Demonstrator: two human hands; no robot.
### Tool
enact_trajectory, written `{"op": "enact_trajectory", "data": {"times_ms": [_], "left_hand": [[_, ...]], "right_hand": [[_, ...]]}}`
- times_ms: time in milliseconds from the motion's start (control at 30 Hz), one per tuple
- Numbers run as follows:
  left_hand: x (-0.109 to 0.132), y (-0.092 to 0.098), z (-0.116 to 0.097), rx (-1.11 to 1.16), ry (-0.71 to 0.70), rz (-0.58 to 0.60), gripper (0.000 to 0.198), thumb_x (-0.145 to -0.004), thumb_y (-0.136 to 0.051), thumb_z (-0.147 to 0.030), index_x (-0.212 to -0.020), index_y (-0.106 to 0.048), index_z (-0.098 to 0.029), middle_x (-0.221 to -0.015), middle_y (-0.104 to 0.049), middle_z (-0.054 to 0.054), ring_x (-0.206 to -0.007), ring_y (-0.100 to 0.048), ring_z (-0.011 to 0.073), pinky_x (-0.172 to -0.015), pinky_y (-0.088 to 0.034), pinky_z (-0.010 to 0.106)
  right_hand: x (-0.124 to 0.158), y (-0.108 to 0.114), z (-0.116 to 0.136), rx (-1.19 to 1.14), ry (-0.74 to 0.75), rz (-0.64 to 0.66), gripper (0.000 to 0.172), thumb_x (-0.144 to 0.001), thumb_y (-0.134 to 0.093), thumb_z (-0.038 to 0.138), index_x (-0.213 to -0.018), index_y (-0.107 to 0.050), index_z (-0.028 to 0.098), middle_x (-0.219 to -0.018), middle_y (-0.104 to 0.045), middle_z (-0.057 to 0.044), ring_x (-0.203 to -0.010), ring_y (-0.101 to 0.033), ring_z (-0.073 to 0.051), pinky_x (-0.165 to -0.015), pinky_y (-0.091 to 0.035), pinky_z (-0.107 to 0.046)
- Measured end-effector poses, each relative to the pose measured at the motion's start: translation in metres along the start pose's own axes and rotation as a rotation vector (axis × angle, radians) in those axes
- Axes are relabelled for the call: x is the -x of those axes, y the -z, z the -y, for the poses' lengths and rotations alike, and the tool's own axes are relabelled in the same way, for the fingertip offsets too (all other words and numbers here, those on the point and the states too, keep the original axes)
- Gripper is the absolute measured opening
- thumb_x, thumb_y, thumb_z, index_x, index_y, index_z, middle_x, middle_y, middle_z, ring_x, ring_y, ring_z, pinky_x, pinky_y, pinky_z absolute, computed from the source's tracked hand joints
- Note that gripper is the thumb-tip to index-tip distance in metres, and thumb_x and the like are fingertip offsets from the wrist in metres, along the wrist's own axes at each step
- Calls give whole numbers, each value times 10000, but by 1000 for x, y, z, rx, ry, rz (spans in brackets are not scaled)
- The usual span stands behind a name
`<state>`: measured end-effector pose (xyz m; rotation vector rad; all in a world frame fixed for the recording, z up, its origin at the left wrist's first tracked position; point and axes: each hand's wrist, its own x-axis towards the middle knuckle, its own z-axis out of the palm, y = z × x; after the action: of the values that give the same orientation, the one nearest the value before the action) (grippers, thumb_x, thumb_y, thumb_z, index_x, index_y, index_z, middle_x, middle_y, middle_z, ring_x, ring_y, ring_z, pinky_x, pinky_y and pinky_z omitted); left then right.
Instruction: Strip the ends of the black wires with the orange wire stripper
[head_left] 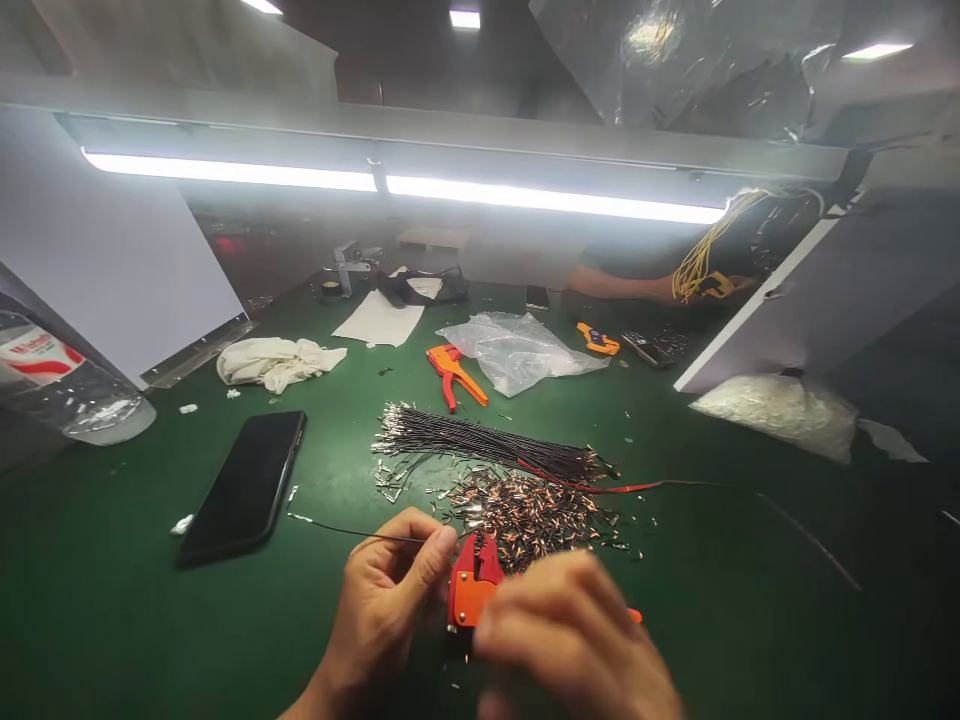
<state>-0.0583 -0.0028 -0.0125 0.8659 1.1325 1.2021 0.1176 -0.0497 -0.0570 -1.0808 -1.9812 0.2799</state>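
My left hand (394, 590) is closed, pinching a thin black wire (341, 530) between thumb and forefinger. A silvery terminal is at the wire's left end, and its right side runs toward the jaws of a red and orange wire stripper (474, 590). Blurred by motion, my right hand (574, 640) is in front of the stripper, its fingers curled and covering most of the handles. Whether it grips them cannot be made out. Behind the tool lies a heap of short cut wire ends (532, 515) with copper tips. Farther back is a bundle of black wires (487, 440) with terminals.
A phone (244, 490), white cloth (277, 362) and plastic bottle (67, 380) are on the left. Another red-orange stripper (455, 377), a clear bag (517, 350) and a yellow-blue tool (598, 338) lie behind. Another person's arm (622, 283) shows at the back right.
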Motion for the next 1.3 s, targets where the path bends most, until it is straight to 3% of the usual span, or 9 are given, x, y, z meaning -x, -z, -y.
{"op": "enact_trajectory", "data": {"times_ms": [167,333,533,600,700,800,933,1167,1300], "left_hand": [[2,-3,-2,-28,19,103,438,-727,-789,-512,-601,-578,-150,-467,-482,-57,-444,-394,63,-458,-312,188],[2,-1,3,-88,16,139,460,-761,-752,-542,-603,-570,-150,-475,-493,-43,-466,-402,73,-493,-316,199],[8,-3,9,-111,13,139,484,-800,-709,-573,-598,-553,-161,-508,-495,-38,-492,-420,82,-504,-343,200],[9,-2,12,-155,-37,155,457,-847,-668,-549,-617,-574,-165,-530,-495,-38,-497,-424,83,-497,-348,197],[8,2,17,-280,-220,245,291,-897,-646,-436,-767,-655,-176,-634,-562,-19,-555,-498,101,-527,-407,199],[4,6,21,-446,-542,336,147,-919,-623,-292,-840,-675,-179,-688,-606,2,-600,-545,117,-567,-454,209],[2,6,20,-571,-778,357,224,-979,-528,-232,-808,-659,-172,-630,-599,9,-585,-521,123,-562,-455,219],[1,3,24,-789,-1058,402,302,-987,-416,-106,-747,-581,-187,-547,-618,14,-509,-530,130,-501,-457,229],[-2,7,27,-800,-1308,332,184,-971,-445,-68,-895,-588,-155,-529,-631,17,-442,-530,130,-458,-448,252]], "right_hand": [[-60,24,12,44,-23,-78,281,-910,-550,102,-1167,-596,207,-1071,-708,-54,-985,-618,-233,-879,-413,-420],[-51,17,3,2,-60,-43,208,-891,-571,44,-992,-618,219,-882,-724,6,-804,-640,-179,-759,-423,-361],[-36,9,1,-168,-324,-53,171,-927,-525,140,-903,-650,254,-811,-682,10,-766,-597,-197,-719,-426,-359],[-35,7,2,-161,-284,-78,165,-909,-521,123,-872,-632,239,-780,-659,6,-737,-583,-197,-700,-416,-361],[-37,7,3,-69,-159,-145,160,-861,-496,65,-816,-569,200,-726,-604,-5,-683,-537,-189,-673,-377,-371],[-39,6,4,-29,-32,-158,172,-808,-478,22,-813,-552,177,-699,-598,-20,-648,-533,-184,-651,-377,-372],[-40,3,3,-42,47,-131,198,-775,-470,8,-830,-552,179,-688,-654,-23,-623,-595,-176,-678,-454,-387],[-30,-15,3,-115,-93,-255,191,-760,-450,66,-809,-515,239,-674,-642,22,-594,-615,-164,-784,-537,-424],[-22,-21,9,-249,-262,-191,195,-798,-459,98,-839,-559,260,-681,-639,42,-615,-643,-153,-895,-566,-396]]}}
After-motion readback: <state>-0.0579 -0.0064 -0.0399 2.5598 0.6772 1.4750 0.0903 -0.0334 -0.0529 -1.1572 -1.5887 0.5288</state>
